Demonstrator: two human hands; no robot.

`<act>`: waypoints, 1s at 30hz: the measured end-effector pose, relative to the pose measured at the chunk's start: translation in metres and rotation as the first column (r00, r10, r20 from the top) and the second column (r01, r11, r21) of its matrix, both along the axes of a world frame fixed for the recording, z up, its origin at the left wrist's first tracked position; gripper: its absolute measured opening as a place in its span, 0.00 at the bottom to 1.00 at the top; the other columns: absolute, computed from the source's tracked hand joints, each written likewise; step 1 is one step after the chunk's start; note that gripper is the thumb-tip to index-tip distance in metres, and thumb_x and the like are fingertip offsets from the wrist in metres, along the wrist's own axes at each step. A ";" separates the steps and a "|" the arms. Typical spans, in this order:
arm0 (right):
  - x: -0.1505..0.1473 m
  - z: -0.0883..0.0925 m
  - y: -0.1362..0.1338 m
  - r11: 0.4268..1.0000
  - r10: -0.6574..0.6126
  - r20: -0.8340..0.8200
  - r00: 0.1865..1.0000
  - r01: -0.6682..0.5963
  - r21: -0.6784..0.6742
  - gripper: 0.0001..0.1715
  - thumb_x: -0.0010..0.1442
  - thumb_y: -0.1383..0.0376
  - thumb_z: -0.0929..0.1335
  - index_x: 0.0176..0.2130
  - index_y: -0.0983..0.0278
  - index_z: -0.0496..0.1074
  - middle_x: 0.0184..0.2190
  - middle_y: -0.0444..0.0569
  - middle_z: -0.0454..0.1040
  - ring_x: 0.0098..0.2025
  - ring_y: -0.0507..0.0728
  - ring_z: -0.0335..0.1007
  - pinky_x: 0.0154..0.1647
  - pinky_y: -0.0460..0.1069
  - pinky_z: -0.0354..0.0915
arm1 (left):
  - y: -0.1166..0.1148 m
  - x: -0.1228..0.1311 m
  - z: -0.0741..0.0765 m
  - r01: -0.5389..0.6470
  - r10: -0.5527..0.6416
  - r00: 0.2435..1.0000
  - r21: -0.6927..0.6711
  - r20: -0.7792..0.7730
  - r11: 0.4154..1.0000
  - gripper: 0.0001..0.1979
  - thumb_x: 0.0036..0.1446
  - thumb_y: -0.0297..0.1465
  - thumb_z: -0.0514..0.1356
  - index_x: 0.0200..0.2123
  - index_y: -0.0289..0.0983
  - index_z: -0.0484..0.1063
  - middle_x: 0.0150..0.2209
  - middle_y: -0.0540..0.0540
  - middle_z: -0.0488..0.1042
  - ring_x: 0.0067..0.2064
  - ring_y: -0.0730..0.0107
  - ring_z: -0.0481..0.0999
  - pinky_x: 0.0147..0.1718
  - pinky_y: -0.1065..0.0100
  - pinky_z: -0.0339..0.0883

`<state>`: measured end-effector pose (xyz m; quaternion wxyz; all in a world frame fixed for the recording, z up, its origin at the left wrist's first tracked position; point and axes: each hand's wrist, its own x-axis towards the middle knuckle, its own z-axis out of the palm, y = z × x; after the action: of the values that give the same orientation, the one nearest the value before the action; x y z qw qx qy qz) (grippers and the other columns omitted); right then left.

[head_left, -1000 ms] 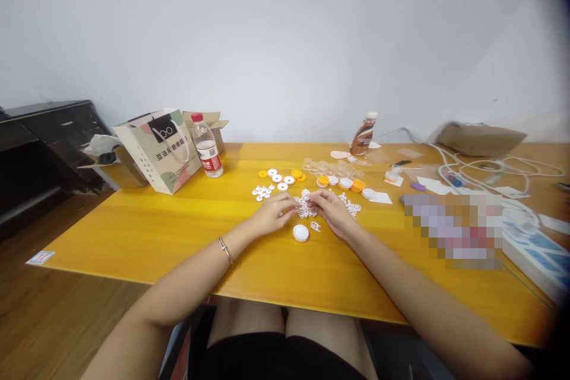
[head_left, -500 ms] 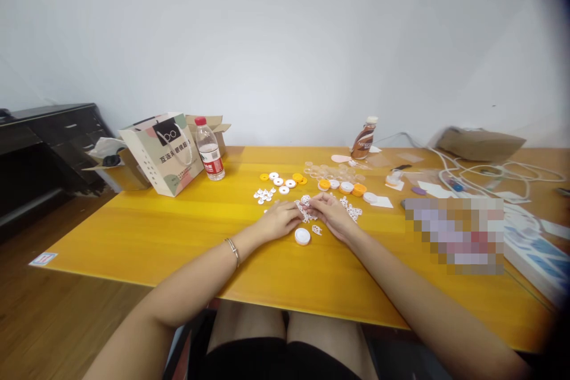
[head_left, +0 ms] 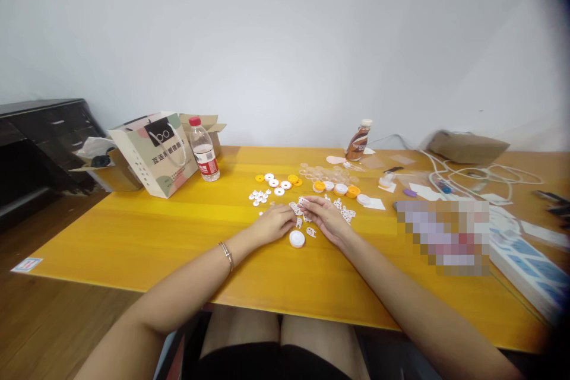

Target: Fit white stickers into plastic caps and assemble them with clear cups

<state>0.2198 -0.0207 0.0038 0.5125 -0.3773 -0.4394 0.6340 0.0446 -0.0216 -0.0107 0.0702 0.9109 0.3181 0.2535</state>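
My left hand (head_left: 275, 223) and my right hand (head_left: 325, 218) rest on the yellow table (head_left: 169, 237), fingertips meeting over a heap of small white plastic pieces (head_left: 299, 210). Both hands pinch at these pieces, fingers curled. A round white cap (head_left: 296, 238) lies just in front of the hands, with a single white piece (head_left: 310, 231) beside it. Further back lie white and orange rings (head_left: 278, 183) and orange and white caps (head_left: 341, 189). A metal bangle sits on my left wrist.
A paper gift bag (head_left: 154, 151), a water bottle with red cap (head_left: 203, 149) and a cardboard box stand at the left back. A brown drink bottle (head_left: 357, 141) stands at the back. White cables (head_left: 472, 175) and printed sheets (head_left: 529, 261) lie at right.
The view has shifted slightly to the right. Both hands stay together on the white pieces with small finger movements.
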 end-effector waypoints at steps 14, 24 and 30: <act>0.000 0.007 -0.005 0.998 -0.062 0.012 0.998 0.063 -0.030 0.17 0.39 0.61 0.74 0.31 0.61 0.70 0.26 0.42 0.72 0.29 0.50 0.68 0.37 0.47 0.63 | 0.000 0.001 0.001 -0.098 0.124 0.985 -0.205 0.118 0.974 0.05 0.55 0.28 0.54 0.29 0.36 0.69 0.30 0.48 0.72 0.34 0.71 0.70 0.36 0.69 0.61; 0.007 0.009 -0.001 0.994 -0.074 0.231 0.970 0.054 0.092 0.17 0.41 0.55 0.73 0.30 0.63 0.72 0.28 0.45 0.73 0.34 0.53 0.68 0.39 0.49 0.64 | 0.006 0.008 0.004 -0.131 0.142 0.988 -0.151 0.060 0.980 0.06 0.55 0.26 0.52 0.35 0.37 0.67 0.32 0.47 0.72 0.35 0.69 0.69 0.38 0.67 0.61; 0.008 0.013 -0.006 0.980 -0.068 0.303 0.951 0.006 0.199 0.13 0.48 0.57 0.70 0.31 0.62 0.72 0.30 0.47 0.73 0.36 0.54 0.69 0.40 0.50 0.66 | 0.015 0.004 0.012 -0.021 0.028 0.996 -0.080 0.086 0.997 0.07 0.55 0.25 0.51 0.34 0.37 0.68 0.36 0.46 0.71 0.39 0.69 0.69 0.40 0.68 0.62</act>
<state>0.2278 -0.0264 0.0166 0.4840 -0.4275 -0.5672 0.5112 0.0481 -0.0069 0.0012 0.1166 0.8916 0.3356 0.2808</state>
